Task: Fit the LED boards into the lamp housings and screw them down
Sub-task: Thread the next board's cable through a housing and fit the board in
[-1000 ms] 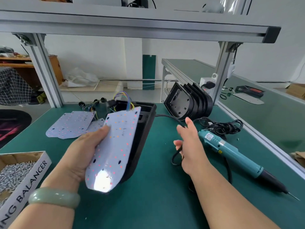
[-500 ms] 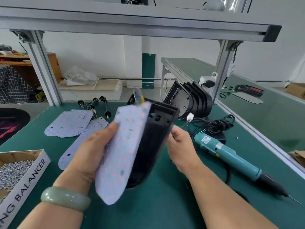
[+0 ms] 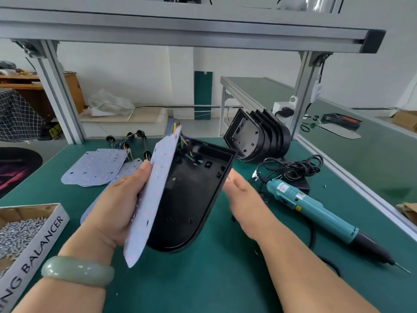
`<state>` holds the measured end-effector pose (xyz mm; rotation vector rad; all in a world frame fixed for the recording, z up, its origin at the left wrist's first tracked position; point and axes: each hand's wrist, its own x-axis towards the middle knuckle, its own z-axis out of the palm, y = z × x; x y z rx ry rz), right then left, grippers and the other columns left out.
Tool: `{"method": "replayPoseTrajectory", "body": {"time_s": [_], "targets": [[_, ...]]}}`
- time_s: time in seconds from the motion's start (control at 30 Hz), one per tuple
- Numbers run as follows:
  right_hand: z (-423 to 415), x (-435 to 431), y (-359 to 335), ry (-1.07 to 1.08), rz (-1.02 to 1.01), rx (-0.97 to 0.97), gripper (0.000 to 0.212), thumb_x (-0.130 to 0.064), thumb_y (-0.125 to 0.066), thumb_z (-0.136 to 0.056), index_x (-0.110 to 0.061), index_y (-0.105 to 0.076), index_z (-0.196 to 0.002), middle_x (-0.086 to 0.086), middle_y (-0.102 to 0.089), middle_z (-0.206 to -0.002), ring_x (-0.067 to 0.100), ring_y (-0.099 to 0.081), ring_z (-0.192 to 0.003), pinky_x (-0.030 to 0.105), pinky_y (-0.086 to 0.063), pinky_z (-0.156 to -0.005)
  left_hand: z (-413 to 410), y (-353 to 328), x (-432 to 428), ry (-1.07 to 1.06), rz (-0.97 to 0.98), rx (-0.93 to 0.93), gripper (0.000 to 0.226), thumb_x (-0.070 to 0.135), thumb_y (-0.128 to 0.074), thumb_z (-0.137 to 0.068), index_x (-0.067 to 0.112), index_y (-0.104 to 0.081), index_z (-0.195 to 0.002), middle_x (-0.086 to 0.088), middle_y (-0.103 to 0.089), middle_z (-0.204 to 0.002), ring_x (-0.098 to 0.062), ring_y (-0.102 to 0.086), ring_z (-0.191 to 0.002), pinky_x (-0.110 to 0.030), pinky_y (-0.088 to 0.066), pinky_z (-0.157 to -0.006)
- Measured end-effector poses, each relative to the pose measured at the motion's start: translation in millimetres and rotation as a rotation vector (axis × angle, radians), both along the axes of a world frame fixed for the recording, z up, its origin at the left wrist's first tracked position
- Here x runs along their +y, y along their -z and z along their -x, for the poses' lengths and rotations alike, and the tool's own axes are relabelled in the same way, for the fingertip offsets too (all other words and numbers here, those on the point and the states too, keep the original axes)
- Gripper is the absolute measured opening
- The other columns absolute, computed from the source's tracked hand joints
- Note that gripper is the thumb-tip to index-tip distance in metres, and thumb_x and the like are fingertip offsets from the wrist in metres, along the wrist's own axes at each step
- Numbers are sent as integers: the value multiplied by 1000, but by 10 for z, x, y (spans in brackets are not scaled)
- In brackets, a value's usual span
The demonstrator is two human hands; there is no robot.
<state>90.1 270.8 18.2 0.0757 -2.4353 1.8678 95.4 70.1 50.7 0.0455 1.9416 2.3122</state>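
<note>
My left hand point(image 3: 112, 206) grips a white LED board point(image 3: 155, 193) by its left edge, thumb on the face, and tilts it up on edge. Coloured wires point(image 3: 174, 128) run from the board's top into a black lamp housing point(image 3: 191, 199), which is lifted off the green mat with its open side facing me. My right hand point(image 3: 243, 199) is at the housing's right rim with fingers fairly straight and touching it; the hand is blurred.
A teal electric screwdriver point(image 3: 316, 211) and its coiled cable lie to the right. Several black housings point(image 3: 255, 136) lean stacked at the back. Loose LED boards point(image 3: 94, 168) with wires lie back left. A cardboard box of screws point(image 3: 20, 231) sits front left.
The housing was lifted off the mat and turned so its inside faces me. The board swung up on edge beside it. My right hand moved from the mat to the housing's right rim.
</note>
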Motion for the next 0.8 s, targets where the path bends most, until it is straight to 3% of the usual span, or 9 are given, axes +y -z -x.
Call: {"method": "replayPoseTrajectory", "body": {"time_s": [0.07,0.17,0.27,0.37,0.43,0.47,0.57,0.7,0.8], "targets": [[-25,51,-82,-5,288,-44,31,-47,-32,-101,-43,-59,-117,-29,-44,-134,-7,-38,-125,23,-24,-108,16,13,-46,-12,75,-23,48,51,-56,-75,16,-65,-44,0,-51,-40,-11,-46,-29,-11,-36,-34],[-30,132,-206,59,459,-11,40,-57,-44,-93,-36,-60,-123,-25,-54,-131,-1,-42,-127,30,-23,-112,16,8,-78,52,122,-22,43,54,-58,-63,14,-74,-58,-6,-62,-51,-16,-55,-37,-17,-43,-37],[-26,140,-356,117,44,130,47,-38,-59,-92,-31,-51,-137,-20,-55,-133,-3,-48,-123,23,-35,-103,-13,4,-107,147,138,10,43,48,-53,-72,11,-75,-63,-10,-68,-56,-17,-61,-39,-18,-44,-37],[41,88,-552,99,-363,248,46,-37,-60,-90,-26,-56,-134,-14,-62,-126,2,-54,-116,21,-38,-98,-78,-36,-87,251,158,81,42,43,-52,-75,9,-76,-68,-11,-70,-61,-17,-64,-43,-18,-46,-39],[79,13,-705,11,-356,225,25,-44,-57,-91,-31,-72,-107,-14,-72,-100,-2,-63,-95,16,-46,-85,-101,-46,-58,256,197,154,43,45,-56,-73,6,-74,-71,-9,-70,-65,-15,-62,-47,-18,-46,-41],[103,-23,-758,-27,-344,189,27,-48,-56,-91,-29,-75,-89,-13,-73,-83,-2,-65,-80,17,-48,-72,-107,-52,-44,247,219,189,47,47,-58,-71,2,-72,-73,-11,-68,-68,-16,-61,-50,-20,-47,-43],[178,-73,-794,-91,-396,59,45,-51,-61,-86,-15,-56,-60,-8,-52,-52,11,-46,-47,22,-35,-44,-122,-60,-34,217,232,234,50,43,-70,-72,-7,-67,-75,-18,-62,-73,-19,-57,-53,-22,-45,-45],[193,-38,-775,-140,-422,8,40,-25,-66,-88,-18,-51,-52,-15,-43,-40,2,-33,-36,14,-27,-35,-162,-88,-60,200,144,204,42,48,-58,-73,10,-75,-65,-9,-69,-58,-15,-60,-42,-18,-44,-39],[210,-54,-738,-109,-614,197,38,-28,-64,-90,-18,-48,-57,-9,-45,-45,7,-35,-41,18,-28,-39,-142,-87,-97,203,172,244,67,74,-73,-52,10,-75,-70,-12,-71,-62,-19,-64,-46,-21,-47,-41]]}}
